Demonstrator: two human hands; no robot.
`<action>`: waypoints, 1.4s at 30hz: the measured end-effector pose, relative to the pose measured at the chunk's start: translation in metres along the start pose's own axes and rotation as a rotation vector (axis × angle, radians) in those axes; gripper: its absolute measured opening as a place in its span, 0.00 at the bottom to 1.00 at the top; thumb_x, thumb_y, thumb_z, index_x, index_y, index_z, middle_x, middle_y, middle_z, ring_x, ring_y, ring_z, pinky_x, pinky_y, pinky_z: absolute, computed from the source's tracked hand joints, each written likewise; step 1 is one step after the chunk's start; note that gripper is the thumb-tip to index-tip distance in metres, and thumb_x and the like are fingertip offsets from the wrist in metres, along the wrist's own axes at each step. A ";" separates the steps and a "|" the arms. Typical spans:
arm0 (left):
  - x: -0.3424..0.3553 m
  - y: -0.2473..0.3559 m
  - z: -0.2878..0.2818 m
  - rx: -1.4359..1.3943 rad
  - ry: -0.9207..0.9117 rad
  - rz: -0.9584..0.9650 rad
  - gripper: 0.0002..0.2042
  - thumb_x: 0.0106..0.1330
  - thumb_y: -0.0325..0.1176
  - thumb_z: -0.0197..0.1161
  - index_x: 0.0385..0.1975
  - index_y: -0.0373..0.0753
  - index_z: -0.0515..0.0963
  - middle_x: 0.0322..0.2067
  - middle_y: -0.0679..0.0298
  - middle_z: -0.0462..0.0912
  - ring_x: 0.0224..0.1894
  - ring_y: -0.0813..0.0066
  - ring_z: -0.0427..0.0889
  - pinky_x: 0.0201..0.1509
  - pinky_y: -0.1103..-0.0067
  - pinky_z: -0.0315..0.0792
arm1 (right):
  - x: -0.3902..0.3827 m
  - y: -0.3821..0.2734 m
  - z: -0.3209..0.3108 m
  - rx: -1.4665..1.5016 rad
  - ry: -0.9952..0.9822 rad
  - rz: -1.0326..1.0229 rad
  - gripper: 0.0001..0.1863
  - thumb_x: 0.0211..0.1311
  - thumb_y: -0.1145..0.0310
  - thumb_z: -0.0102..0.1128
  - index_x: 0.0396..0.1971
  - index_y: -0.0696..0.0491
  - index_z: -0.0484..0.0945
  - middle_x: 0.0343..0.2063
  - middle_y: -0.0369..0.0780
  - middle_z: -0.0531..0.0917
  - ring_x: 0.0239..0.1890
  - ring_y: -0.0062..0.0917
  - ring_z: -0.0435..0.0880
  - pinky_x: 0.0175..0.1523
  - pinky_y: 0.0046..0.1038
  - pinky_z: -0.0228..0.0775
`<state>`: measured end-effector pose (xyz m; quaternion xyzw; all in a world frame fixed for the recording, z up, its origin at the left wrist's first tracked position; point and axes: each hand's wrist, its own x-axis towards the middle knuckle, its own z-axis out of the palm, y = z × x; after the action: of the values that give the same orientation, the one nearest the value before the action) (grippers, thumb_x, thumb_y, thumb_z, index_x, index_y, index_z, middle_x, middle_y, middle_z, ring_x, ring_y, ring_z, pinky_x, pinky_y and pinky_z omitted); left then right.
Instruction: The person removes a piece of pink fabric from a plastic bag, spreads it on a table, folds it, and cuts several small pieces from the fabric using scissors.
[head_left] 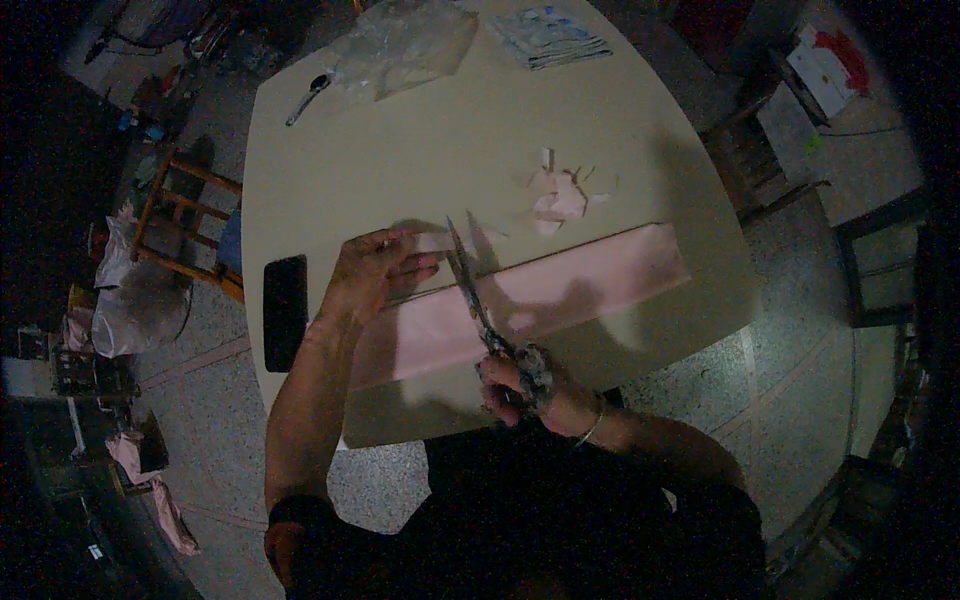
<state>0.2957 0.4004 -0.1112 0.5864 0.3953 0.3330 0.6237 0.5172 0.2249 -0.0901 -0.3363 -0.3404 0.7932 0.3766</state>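
Note:
My right hand (518,382) is wrapped round the handles of a pair of scissors (472,290), whose long blades point away from me and lie across the edge of a folded pale pink sheet (590,268). My left hand (378,268) pinches a narrow pale pink strip (432,242), which reaches to the scissor blades. Whether the sheet and strip are paper or cloth, I cannot tell. Beyond the sheet lies a small heap of pink scraps (560,195). Dim light blurs the blade tips.
On the cream table (400,165) a dark phone-like slab (285,312) lies left of my arm. Farther off are a spoon-like object (308,100), clear plastic (410,50) and a folded printed packet (550,38). A wooden chair (185,220) stands at the left edge.

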 end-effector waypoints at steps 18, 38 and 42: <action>0.000 0.015 0.010 -0.365 0.146 -0.270 0.14 0.65 0.30 0.61 0.46 0.28 0.74 0.40 0.53 0.81 0.42 0.61 0.84 0.47 0.71 0.82 | 0.024 -0.013 0.011 -0.018 0.202 0.130 0.19 0.63 0.54 0.60 0.21 0.51 0.70 0.13 0.34 0.72 0.12 0.17 0.68 0.21 0.23 0.62; -0.023 0.059 0.024 0.018 -0.195 -0.045 0.15 0.67 0.26 0.56 0.52 0.32 0.67 0.43 0.55 0.80 0.48 0.65 0.81 0.47 0.65 0.81 | 0.019 -0.037 -0.032 -0.040 0.162 -0.377 0.11 0.61 0.62 0.61 0.35 0.54 0.73 0.31 0.42 0.81 0.32 0.26 0.82 0.37 0.25 0.76; -0.035 0.073 0.059 0.181 -0.352 -0.120 0.18 0.67 0.23 0.55 0.56 0.35 0.63 0.50 0.59 0.73 0.45 0.69 0.80 0.50 0.70 0.78 | 0.015 -0.075 -0.026 -0.546 0.276 -0.442 0.17 0.58 0.61 0.64 0.39 0.56 0.72 0.30 0.43 0.83 0.32 0.32 0.84 0.39 0.30 0.77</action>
<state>0.3355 0.3489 -0.0352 0.6646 0.3428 0.1507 0.6466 0.5583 0.2812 -0.0486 -0.4464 -0.5499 0.5202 0.4774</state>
